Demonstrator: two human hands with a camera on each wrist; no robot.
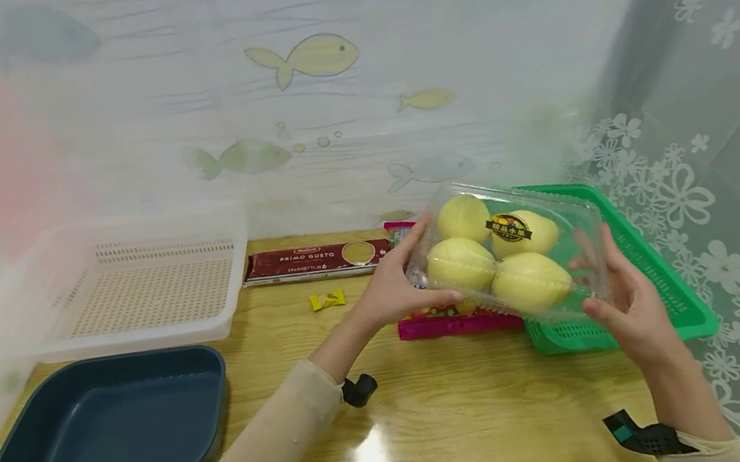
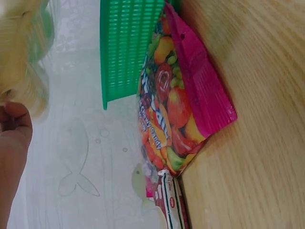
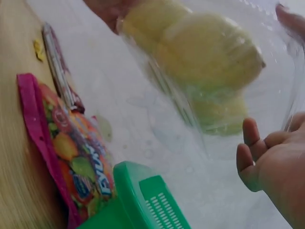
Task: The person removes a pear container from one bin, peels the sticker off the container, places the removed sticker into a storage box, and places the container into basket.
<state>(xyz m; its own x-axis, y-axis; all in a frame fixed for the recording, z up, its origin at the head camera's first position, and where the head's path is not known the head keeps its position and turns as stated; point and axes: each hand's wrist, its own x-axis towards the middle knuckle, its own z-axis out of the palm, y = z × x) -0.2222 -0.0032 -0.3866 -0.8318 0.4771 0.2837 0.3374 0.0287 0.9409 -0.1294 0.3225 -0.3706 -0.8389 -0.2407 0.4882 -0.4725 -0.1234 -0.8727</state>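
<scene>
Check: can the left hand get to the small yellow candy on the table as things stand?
Probably not at once: the left hand grips the clear fruit box together with the right hand. The yellow candy lies close by, uncovered on the table.

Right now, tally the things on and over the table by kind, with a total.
Baskets and trays: 3: white basket, blue tray, green basket
Fruit boxes: 1: clear box
Pasta packs: 1
Candy bags: 1
Loose sweets: 1
Total: 7

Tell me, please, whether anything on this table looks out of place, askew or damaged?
Little stands out. The candy bag leans against the green basket rather than lying flat, and one yellow sweet lies loose near the spaghetti packet. Nothing looks spilled or damaged.
</scene>
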